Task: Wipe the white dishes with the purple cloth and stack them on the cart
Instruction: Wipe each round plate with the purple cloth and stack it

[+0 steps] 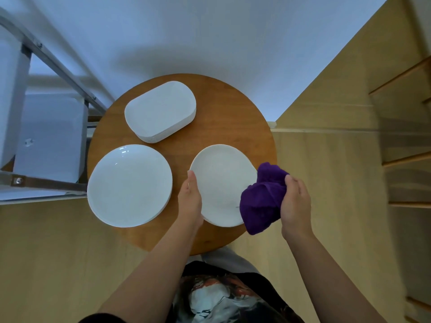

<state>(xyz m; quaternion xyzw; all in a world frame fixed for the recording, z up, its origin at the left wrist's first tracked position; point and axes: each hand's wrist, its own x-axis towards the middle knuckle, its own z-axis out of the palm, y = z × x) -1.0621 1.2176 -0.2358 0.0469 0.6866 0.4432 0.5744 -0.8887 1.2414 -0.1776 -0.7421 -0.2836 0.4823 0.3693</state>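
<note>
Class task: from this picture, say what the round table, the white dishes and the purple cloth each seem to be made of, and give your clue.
Round table: probably wood or veneer, warm brown with faint grain, satin finish.
White dishes: likely glazed ceramic, smooth with small bright glints near the rim.
Purple cloth: soft fabric, perhaps microfibre; matte, fuzzy, bunched folds.

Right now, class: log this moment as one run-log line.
left hand: steadies small plate | right hand: grips purple cloth at rim | stacks: on table
</note>
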